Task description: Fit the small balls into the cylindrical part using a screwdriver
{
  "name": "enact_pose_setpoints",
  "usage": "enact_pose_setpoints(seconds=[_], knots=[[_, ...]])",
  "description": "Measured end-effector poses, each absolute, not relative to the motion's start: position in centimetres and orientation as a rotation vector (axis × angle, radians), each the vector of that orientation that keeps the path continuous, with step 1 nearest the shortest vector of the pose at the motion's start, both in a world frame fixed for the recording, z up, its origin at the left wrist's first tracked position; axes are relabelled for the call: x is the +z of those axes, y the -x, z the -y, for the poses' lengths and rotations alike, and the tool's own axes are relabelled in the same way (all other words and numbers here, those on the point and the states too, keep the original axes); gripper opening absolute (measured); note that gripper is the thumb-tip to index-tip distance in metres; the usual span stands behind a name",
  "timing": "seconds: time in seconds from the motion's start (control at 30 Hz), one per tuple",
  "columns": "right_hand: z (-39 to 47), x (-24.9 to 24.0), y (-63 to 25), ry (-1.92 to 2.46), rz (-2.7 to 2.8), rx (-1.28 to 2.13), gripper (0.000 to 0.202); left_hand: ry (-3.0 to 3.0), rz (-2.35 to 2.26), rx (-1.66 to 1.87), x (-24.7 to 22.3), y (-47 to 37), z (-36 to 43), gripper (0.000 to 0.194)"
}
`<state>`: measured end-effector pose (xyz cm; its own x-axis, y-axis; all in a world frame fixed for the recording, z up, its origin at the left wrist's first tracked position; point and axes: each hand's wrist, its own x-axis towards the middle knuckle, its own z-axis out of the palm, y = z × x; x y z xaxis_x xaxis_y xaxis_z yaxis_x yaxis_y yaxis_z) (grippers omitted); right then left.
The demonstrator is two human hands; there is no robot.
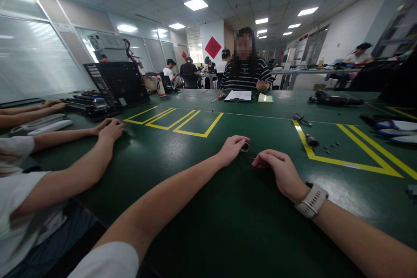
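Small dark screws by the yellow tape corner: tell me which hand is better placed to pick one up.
Right, probably. The right hand lies on the table on the same side as the small dark screws, apart from them. The left hand lies farther away and rests against a small dark ring.

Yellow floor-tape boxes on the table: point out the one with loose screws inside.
The right yellow box, beside the right hand; small screws lie inside. The left one holds none.

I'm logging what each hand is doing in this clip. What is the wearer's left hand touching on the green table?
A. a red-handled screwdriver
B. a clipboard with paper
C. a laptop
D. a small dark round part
D: the left hand has its fingertips on a small dark round part, while the right hand rests beside it.
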<state>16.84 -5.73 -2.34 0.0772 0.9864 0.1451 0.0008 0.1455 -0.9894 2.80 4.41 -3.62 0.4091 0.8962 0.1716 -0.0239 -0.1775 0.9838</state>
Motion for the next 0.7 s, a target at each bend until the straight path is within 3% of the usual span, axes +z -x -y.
enact_pose_setpoints(seconds=[0.7], knots=[[5.64, -2.77, -16.92, 1.187, 1.346, 0.939, 0.022, -1.556, -0.813, 1.005, -3.85, -2.84, -4.61, 0.019]])
